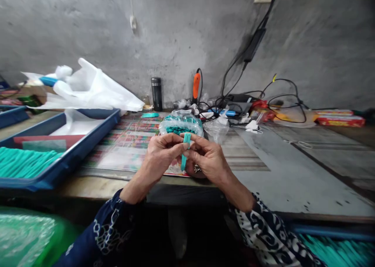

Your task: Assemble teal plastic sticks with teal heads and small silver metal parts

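Observation:
My left hand [159, 155] and my right hand [206, 157] meet over the table's near edge, both pinched on one slim teal plastic piece [184, 153] that stands roughly upright between the fingertips. A ring shows on my right hand. Just behind the hands lies a clear plastic bag [181, 125] full of small teal parts. A few loose teal pieces [150, 115] rest farther back on the printed sheet [129, 142].
A blue tray [73, 151] at left holds a pile of teal sticks, with a white plastic bag [90, 87] behind it. A black flask [156, 94], an orange-handled tool [196, 85], tangled cables [249, 99] and red boxes [340, 118] line the grey wall. More teal sticks lie at bottom right.

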